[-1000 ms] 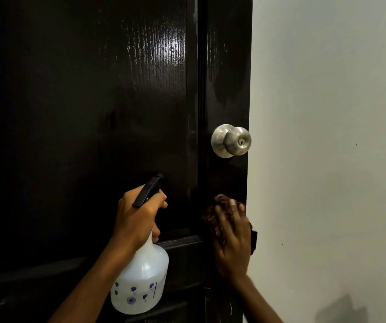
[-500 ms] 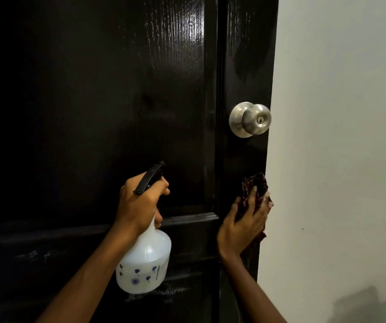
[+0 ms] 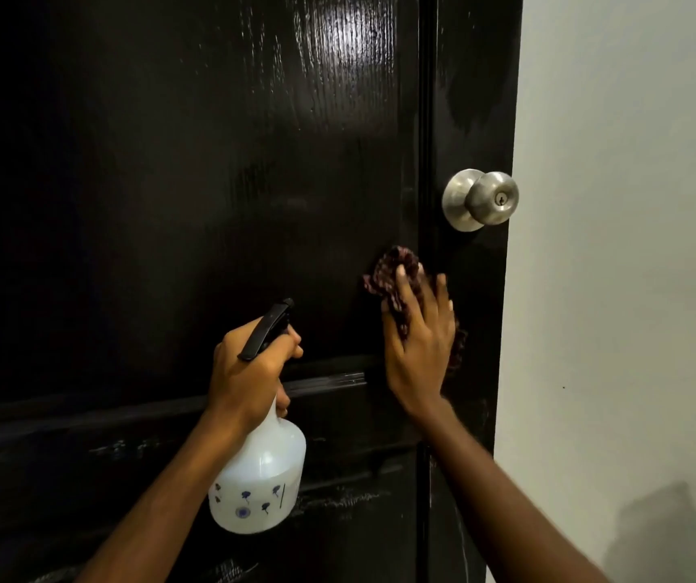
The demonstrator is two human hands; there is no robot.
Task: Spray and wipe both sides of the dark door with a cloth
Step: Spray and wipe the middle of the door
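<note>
The glossy dark door (image 3: 211,183) fills the left and middle of the head view, with wet streaks on its panels. My left hand (image 3: 249,372) grips the neck of a white spray bottle (image 3: 260,481) with a black trigger, held just in front of the door's cross rail. My right hand (image 3: 420,342) lies flat with straight fingers, pressing a dark reddish cloth (image 3: 392,273) against the door below the silver knob (image 3: 481,199). Most of the cloth is hidden under the hand.
A pale wall (image 3: 632,246) stands right of the door's edge. A dark shadow patch (image 3: 674,536) lies low on that wall.
My right hand has slid the cloth leftward and upward from the door's right edge onto the stile near the panel groove. The left hand and bottle have barely moved.
</note>
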